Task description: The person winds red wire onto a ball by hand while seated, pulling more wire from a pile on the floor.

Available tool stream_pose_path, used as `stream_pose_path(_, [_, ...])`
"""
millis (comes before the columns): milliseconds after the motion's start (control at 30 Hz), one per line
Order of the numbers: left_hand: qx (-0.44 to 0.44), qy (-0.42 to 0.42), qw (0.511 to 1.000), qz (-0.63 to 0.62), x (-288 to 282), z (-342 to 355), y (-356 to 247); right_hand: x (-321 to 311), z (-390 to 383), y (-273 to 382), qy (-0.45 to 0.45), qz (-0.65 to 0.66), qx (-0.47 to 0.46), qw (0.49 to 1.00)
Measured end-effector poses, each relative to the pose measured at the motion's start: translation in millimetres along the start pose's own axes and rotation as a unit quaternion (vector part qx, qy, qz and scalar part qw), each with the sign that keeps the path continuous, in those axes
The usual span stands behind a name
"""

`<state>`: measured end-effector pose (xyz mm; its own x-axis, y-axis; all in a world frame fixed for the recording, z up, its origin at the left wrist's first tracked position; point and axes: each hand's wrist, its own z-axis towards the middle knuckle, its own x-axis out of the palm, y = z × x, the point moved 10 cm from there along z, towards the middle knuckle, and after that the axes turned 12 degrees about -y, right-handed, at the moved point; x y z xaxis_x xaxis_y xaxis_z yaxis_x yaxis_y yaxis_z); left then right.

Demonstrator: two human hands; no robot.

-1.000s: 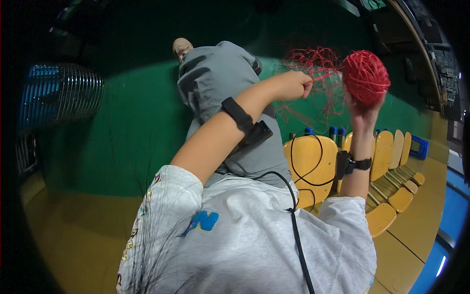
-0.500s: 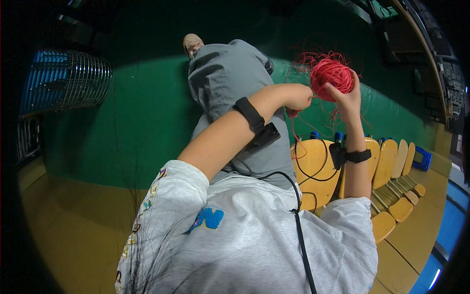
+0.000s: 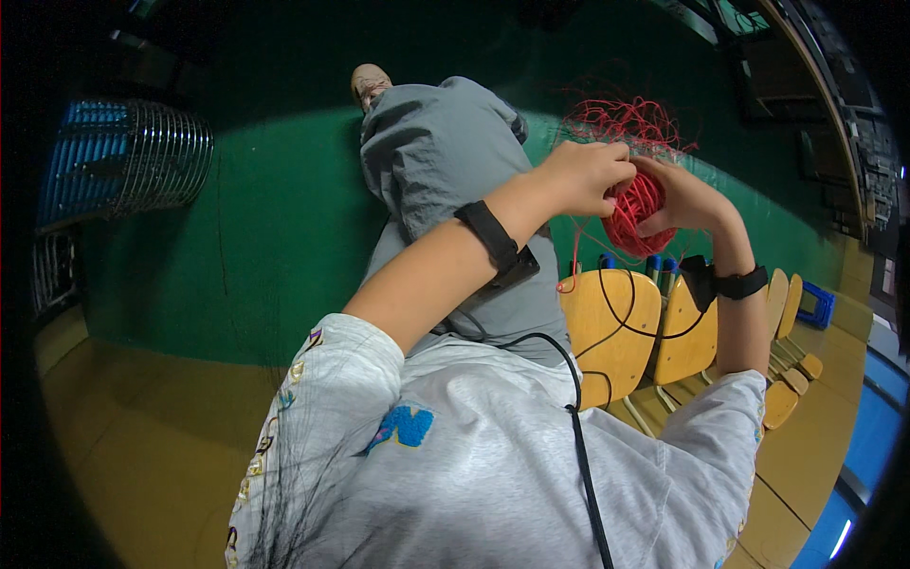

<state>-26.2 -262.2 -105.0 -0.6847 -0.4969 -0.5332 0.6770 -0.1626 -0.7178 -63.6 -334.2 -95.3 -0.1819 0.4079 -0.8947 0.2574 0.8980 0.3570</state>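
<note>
Red ball of strand (image 3: 633,228) — right of centre, upper half of the frame. Rounded, a little taller than wide here; wound in many crossing turns, glossy, bright red with darker gaps between the turns. Right hand (image 3: 694,197) wraps it from the right, thumb laid over the front, fingers bent behind the top; ball clasped. Left hand (image 3: 590,178) at the ball's upper left edge, fingers curled in close to it; cannot tell whether they pinch a strand.

Loose red tangle (image 3: 630,123) just above the hands in the frame, wispy, thin loops spreading outward. One loose strand (image 3: 575,248) hangs below the left hand, down to the edge of the nearest yellow chair (image 3: 611,327).

Farther out: grey trousers (image 3: 441,156) at upper centre, tan shoe (image 3: 370,83) above; green floor (image 3: 275,256) around; blue stool (image 3: 817,305) at right — wire rack (image 3: 171,156) at upper left.
</note>
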Motion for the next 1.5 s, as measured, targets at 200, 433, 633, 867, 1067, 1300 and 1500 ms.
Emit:
stream_pose_path(200, [-0.083,0.15,0.985,-0.031,25,-15,6,35,-22,7,0.275,0.152,0.109,0.943])
stream_pose_path(433, [-0.023,0.067,0.991,-0.109,6,-2,-18,50,-51,5,0.349,0.38,0.133,0.846])
stream_pose_path(633, [-0.195,0.359,0.866,-0.289,59,-33,-21,78,-89,18,0.445,0.524,0.189,0.701])
stream_pose_path(867, [-0.255,0.372,0.791,-0.413,30,-17,-58,32,-110,50,0.333,0.73,0.147,0.579])
stream_pose_path(1067, [-0.269,0.175,0.884,-0.339,-11,7,-61,-6,-122,60,0.022,0.747,0.107,0.656])
stream_pose_path(1300, [-0.237,0.29,0.83,-0.414,-48,-31,-100,-15,-140,106,-0.065,0.771,0.013,0.633])
stream_pose_path(1500, [-0.227,0.198,0.839,-0.453,-62,-39,-79,-31,-142,132,-0.101,0.788,-0.066,0.603])
